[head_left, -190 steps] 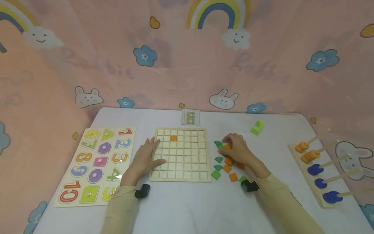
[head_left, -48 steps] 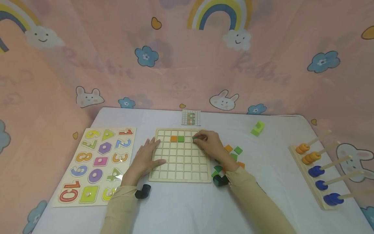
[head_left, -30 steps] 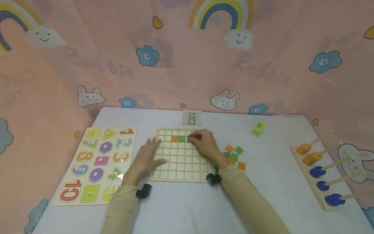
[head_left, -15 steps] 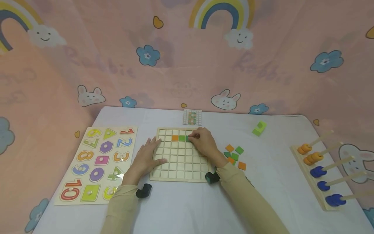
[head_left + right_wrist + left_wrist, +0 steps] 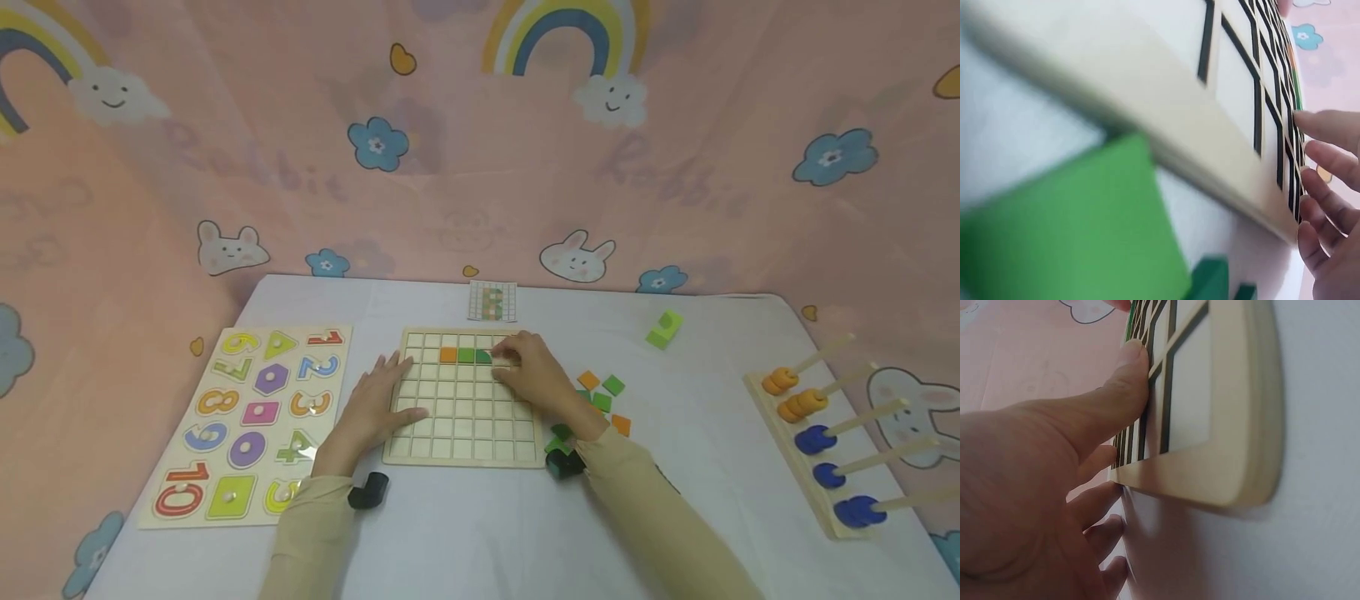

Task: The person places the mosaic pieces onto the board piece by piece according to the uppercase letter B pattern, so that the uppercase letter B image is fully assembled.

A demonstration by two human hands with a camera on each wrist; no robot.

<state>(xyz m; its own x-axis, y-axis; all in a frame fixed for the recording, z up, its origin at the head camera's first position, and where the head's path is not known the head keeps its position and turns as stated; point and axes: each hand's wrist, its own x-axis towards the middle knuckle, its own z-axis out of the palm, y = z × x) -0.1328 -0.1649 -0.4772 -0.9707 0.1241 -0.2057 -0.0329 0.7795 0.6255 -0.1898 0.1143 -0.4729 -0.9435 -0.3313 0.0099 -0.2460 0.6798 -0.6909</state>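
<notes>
A wooden grid board (image 5: 450, 432) lies mid-table. In its second row from the back sit an orange square tile (image 5: 447, 356), a green square tile (image 5: 466, 356) and a dark green quarter-round tile (image 5: 482, 357), side by side. My right hand (image 5: 538, 379) hovers just right of the quarter-round tile, thumb and forefinger parted, nothing between them. The right wrist view shows these fingers (image 5: 1329, 128) loosely bent over the grid. My left hand (image 5: 367, 412) rests on the board's left edge, fingers spread; its thumb (image 5: 1125, 384) lies across the grid in the left wrist view.
Loose orange and green tiles (image 5: 614, 385) lie right of the board, partly hidden by my right arm. A pattern card (image 5: 492, 302) is behind it. A number puzzle (image 5: 247, 417) sits left, a peg stacker (image 5: 795, 454) right, and light green blocks (image 5: 664, 330) back right.
My right hand came from the loose tiles to the board. A green square and a dark green quarter-round now sit beside the orange tile; my fingers have just let go. The left hand stays put.
</notes>
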